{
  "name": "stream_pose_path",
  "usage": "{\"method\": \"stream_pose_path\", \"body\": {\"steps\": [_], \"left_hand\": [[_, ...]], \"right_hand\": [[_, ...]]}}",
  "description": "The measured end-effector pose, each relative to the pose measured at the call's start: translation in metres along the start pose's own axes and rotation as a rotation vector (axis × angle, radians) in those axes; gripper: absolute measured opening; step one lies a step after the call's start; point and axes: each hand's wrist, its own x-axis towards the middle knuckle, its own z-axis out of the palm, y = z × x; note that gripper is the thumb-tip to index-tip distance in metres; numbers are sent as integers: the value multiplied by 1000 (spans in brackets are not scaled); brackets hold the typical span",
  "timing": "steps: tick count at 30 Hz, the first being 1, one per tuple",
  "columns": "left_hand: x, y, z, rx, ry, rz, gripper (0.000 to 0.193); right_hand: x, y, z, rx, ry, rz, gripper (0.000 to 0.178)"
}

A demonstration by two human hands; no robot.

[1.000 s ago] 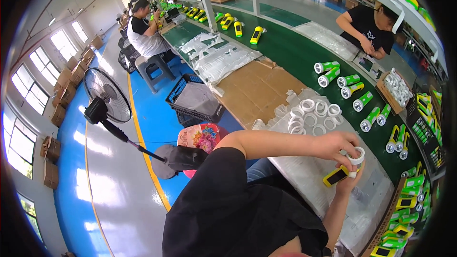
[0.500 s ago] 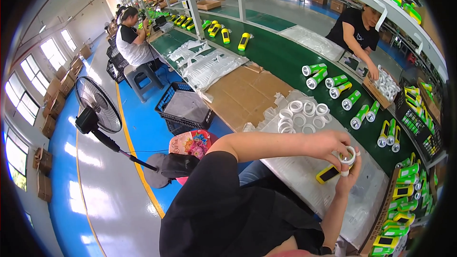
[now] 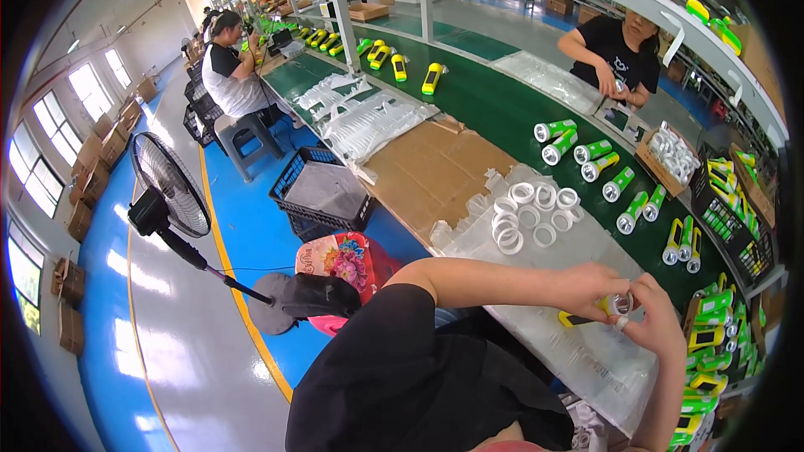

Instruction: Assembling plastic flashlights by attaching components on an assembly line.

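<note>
A yellow flashlight with a dark panel (image 3: 574,319) is tilted over the near end of the table, its clear lens end (image 3: 620,305) toward my right hand. My left hand (image 3: 591,291) comes from the left with its fingers closed around the flashlight near that end. From the other side, my right hand (image 3: 656,322) pinches at the rim of the lens end. White coverings show on its fingertips. Whether a loose ring sits on the rim is hidden by the fingers. Several white rings (image 3: 544,235) lie on the plastic-covered table (image 3: 578,364) just beyond my left forearm.
Green and yellow flashlights (image 3: 597,166) stand in rows on the green belt (image 3: 494,121). A box of white rings (image 3: 670,155) is beside a co-worker (image 3: 620,54) across it. Flashlights (image 3: 708,368) crowd the right. A fan (image 3: 172,184), black crate (image 3: 322,188) and stool (image 3: 347,268) stand left.
Both hands have shifted right and slightly down with the flashlight. The white ring held over its lens end no longer shows plainly. Across the belt, the co-worker's hands have left the box.
</note>
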Motion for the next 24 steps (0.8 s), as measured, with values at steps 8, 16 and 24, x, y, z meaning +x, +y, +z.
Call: {"method": "stream_pose_path", "body": {"steps": [8,16,24], "left_hand": [[2,-4,12,-1,-5,-36,37],[9,-16,17,13,29,-67,39],[12,-11,13,9,59,-73,40]], "right_hand": [[-3,14,13,95,86,163,32],[0,21,30,-321,238,509,46],[-1,13,9,-213,17,294,74]]}}
